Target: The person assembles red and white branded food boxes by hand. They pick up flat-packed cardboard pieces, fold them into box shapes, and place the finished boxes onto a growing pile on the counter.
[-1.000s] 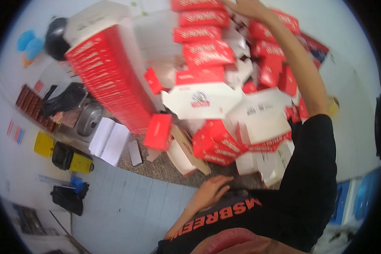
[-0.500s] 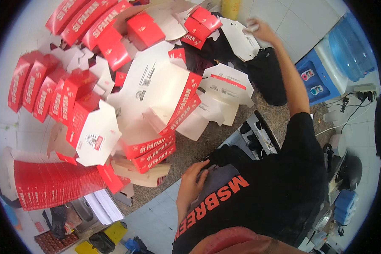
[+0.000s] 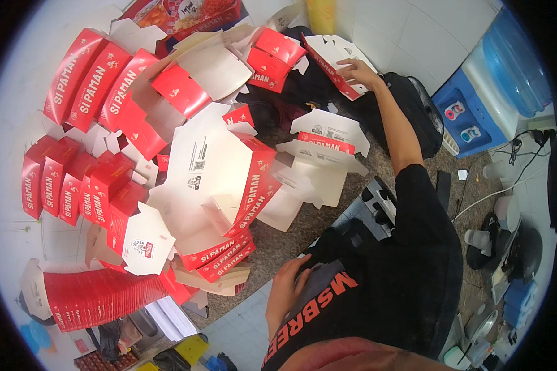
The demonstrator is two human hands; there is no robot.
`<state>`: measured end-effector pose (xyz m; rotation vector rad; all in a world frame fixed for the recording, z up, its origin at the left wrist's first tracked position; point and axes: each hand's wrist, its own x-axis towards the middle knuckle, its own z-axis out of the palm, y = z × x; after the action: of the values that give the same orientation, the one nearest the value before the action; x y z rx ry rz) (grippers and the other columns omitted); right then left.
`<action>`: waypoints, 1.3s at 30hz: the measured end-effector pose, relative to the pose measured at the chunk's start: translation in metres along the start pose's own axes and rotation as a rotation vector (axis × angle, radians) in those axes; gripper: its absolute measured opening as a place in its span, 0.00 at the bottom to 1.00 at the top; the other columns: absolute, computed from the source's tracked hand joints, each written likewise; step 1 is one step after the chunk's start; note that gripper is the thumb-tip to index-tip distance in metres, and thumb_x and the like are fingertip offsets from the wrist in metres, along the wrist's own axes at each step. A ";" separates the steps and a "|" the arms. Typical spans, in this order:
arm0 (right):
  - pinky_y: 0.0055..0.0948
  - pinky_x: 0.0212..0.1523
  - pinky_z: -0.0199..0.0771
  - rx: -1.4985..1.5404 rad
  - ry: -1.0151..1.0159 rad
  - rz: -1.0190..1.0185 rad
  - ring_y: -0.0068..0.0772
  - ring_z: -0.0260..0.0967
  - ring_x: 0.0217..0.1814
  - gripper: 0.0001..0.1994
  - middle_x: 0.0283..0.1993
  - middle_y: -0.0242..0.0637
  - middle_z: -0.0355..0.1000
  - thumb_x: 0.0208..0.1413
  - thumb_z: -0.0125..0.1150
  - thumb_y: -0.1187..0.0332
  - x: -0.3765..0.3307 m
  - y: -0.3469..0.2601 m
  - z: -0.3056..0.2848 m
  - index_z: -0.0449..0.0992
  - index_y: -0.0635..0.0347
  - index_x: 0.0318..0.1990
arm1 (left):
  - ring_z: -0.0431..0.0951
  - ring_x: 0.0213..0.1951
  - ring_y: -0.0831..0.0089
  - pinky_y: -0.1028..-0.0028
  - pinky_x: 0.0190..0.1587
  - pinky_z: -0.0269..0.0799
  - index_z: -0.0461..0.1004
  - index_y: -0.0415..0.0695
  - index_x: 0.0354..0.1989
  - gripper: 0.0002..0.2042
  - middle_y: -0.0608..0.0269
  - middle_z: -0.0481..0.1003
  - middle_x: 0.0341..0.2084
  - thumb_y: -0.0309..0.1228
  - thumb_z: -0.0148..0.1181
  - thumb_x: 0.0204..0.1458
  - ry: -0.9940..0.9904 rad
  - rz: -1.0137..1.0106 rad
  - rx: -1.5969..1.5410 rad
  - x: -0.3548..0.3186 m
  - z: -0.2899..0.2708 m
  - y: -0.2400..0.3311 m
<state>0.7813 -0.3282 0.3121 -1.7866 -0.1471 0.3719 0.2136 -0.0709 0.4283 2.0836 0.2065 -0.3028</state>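
Note:
My right hand reaches to the far side of the counter. Its fingers are spread over a red and white cardboard food carton, which shows a white top and a red strip along its near edge. Whether the thumb goes under the cardboard is hard to see. My left hand lies against the front of my black shirt, fingers loosely stretched, with no object visible in it. Nearest to it are nested red cartons and a large open white-lined carton.
Folded red cartons crowd the left, above a thick stack of flat ones. A black bag lies by my right forearm, beside a blue and white water dispenser. Open cartons stand mid-counter on the speckled countertop.
My right hand has come nearer and now rests on the carton, whose red edge has come into sight. The view has shifted; my left hand stays against the shirt.

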 end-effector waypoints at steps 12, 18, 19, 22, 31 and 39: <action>0.56 0.48 0.77 -0.763 0.456 -0.419 0.67 0.77 0.44 0.15 0.41 0.62 0.78 0.57 0.53 0.63 0.040 0.013 0.029 0.82 0.63 0.42 | 0.77 0.56 0.48 0.59 0.58 0.72 0.75 0.45 0.60 0.18 0.48 0.77 0.52 0.32 0.61 0.62 -0.062 -0.022 0.015 -0.004 0.000 -0.003; 0.46 0.46 0.78 -0.302 1.140 -0.474 0.54 0.81 0.42 0.19 0.42 0.54 0.81 0.57 0.63 0.58 -0.034 -0.076 -0.045 0.80 0.62 0.50 | 0.76 0.57 0.49 0.59 0.60 0.70 0.74 0.45 0.60 0.18 0.48 0.77 0.54 0.32 0.60 0.63 -0.014 -0.056 0.011 -0.030 -0.005 -0.011; 0.43 0.47 0.77 -0.277 1.088 -0.537 0.49 0.80 0.42 0.19 0.43 0.51 0.81 0.60 0.63 0.59 -0.058 -0.083 -0.055 0.80 0.63 0.52 | 0.76 0.57 0.49 0.59 0.60 0.70 0.74 0.45 0.60 0.18 0.48 0.77 0.54 0.32 0.60 0.63 -0.004 -0.054 0.006 -0.035 -0.005 -0.013; 0.35 0.51 0.75 -0.124 0.872 -0.648 0.33 0.77 0.46 0.20 0.46 0.42 0.81 0.65 0.63 0.59 -0.163 -0.124 -0.041 0.78 0.66 0.56 | 0.76 0.57 0.49 0.59 0.60 0.70 0.74 0.45 0.61 0.19 0.48 0.77 0.54 0.32 0.61 0.62 0.006 0.017 0.018 -0.047 -0.010 -0.015; 0.32 0.43 0.75 -0.731 -0.258 -0.498 0.38 0.78 0.38 0.15 0.36 0.42 0.81 0.50 0.63 0.81 -0.530 -0.205 0.026 0.84 0.62 0.46 | 0.64 0.68 0.47 0.44 0.67 0.60 0.73 0.50 0.62 0.28 0.52 0.67 0.65 0.34 0.73 0.50 0.625 0.740 0.123 -0.081 -0.037 0.035; 0.38 0.46 0.79 -0.439 -0.827 -0.342 0.45 0.80 0.44 0.11 0.41 0.42 0.82 0.55 0.71 0.72 -0.591 -0.145 0.124 0.83 0.61 0.46 | 0.83 0.43 0.60 0.59 0.51 0.77 0.82 0.45 0.46 0.12 0.60 0.83 0.33 0.36 0.69 0.56 -0.576 0.471 0.112 -0.120 -0.042 -0.030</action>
<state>0.1989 -0.3518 0.5277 -1.8789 -1.1743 0.8580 0.0966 -0.0224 0.4600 1.9910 -0.6465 -0.6124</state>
